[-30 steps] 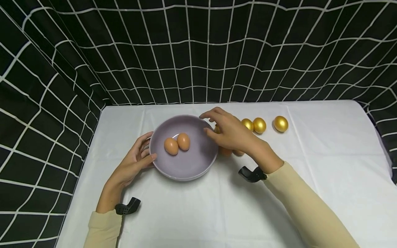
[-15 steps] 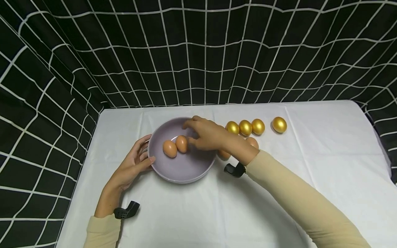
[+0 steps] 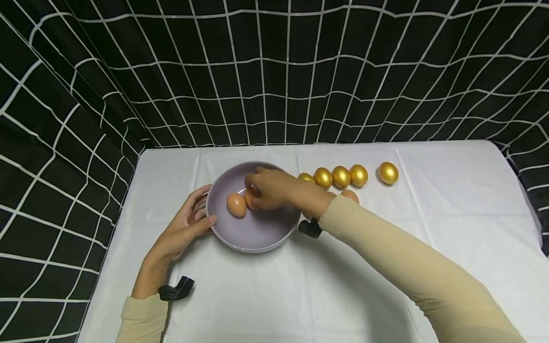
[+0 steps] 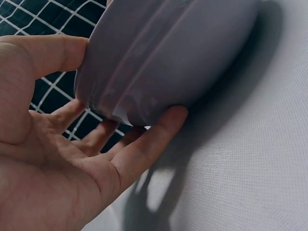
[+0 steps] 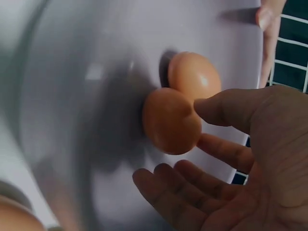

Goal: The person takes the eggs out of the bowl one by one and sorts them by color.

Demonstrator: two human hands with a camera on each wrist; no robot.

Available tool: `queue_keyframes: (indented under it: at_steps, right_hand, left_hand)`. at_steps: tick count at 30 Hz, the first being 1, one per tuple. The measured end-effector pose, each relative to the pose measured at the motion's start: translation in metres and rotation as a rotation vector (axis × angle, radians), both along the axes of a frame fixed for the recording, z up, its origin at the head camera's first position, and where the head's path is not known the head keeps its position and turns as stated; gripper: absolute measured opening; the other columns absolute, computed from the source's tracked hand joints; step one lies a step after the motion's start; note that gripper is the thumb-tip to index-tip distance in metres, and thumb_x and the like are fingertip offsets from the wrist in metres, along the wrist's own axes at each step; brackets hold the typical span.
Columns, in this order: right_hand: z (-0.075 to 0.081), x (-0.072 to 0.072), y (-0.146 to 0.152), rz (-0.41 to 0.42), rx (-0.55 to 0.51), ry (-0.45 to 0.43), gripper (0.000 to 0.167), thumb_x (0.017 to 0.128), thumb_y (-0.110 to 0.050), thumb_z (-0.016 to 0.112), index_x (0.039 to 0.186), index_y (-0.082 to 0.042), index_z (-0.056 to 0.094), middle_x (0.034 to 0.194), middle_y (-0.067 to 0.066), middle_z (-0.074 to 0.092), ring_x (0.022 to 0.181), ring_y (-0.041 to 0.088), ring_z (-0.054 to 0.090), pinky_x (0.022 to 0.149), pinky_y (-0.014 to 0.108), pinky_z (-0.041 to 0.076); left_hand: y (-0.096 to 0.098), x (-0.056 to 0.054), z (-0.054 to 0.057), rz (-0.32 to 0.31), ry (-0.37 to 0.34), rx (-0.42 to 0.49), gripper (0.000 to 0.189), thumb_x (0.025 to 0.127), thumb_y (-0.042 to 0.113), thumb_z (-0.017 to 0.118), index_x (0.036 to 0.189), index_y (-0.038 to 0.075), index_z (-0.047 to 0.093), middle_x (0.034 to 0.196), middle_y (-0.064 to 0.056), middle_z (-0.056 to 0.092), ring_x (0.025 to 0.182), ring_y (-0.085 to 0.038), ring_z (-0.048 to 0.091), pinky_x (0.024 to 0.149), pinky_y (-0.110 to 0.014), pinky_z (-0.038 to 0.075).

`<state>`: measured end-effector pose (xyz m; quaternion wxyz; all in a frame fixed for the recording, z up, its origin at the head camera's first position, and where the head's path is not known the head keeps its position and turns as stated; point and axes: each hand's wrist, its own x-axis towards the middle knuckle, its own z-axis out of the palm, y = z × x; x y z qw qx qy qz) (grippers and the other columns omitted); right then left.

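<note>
A round mauve bowl (image 3: 257,238) stands on the white cloth with two brown eggs inside. My left hand (image 3: 188,221) holds the bowl at its left side, thumb at the rim; in the left wrist view its fingers (image 4: 149,144) lie against the outer wall. My right hand (image 3: 274,188) is down inside the bowl, with thumb and forefinger at the right-hand brown egg (image 5: 168,122), pinching it while the other fingers stay apart from it. The left-hand brown egg (image 3: 236,205) sits beside it, touching. In the head view, my right hand partly hides the pinched egg.
Several golden eggs (image 3: 341,176) stand in a row right of the bowl, with one golden egg (image 3: 388,173) set apart farther right. More brown eggs (image 3: 350,196) lie below the row, partly hidden by my right arm. A black cloth with white grid lines (image 3: 274,76) hangs behind.
My right hand has moved left from the bowl's right rim, down into the bowl, and its thumb and forefinger have come onto the right-hand brown egg. My left hand stays on the bowl.
</note>
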<state>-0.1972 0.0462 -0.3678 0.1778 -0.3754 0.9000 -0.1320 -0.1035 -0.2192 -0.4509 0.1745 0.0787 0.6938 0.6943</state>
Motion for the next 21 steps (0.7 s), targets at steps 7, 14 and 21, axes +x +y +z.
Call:
queue_keyframes:
  at_steps: [7,14,21]
  right_hand:
    - [-0.003,-0.006,-0.011,0.015,0.046,-0.021,0.012,0.097,-0.022,0.069,0.103,-0.012,0.067,0.099,0.005,0.058,0.097,0.023,0.057,0.084,0.037,0.051]
    - [-0.006,-0.007,-0.018,0.030,0.054,-0.018,0.028,0.099,-0.015,0.065,0.126,-0.009,0.070,0.114,0.012,0.065,0.106,0.027,0.061,0.097,0.042,0.056]
    - [-0.011,-0.006,-0.025,0.032,0.043,-0.026,0.029,0.101,-0.011,0.064,0.129,-0.012,0.071,0.119,0.013,0.065,0.105,0.027,0.063,0.096,0.041,0.057]
  left_hand:
    - [0.000,0.001,0.002,0.002,0.001,-0.004,0.080,0.104,0.006,0.063,0.168,0.023,0.019,0.168,-0.015,0.029,0.135,-0.019,0.057,0.094,-0.032,0.063]
    - [-0.001,0.001,0.003,0.007,-0.001,-0.003,0.081,0.104,0.005,0.063,0.169,0.022,0.019,0.168,-0.015,0.029,0.136,-0.020,0.056,0.094,-0.032,0.063]
    - [0.000,0.001,0.002,0.002,-0.011,0.013,0.080,0.104,0.005,0.063,0.169,0.022,0.019,0.168,-0.016,0.029,0.133,-0.018,0.057,0.095,-0.032,0.063]
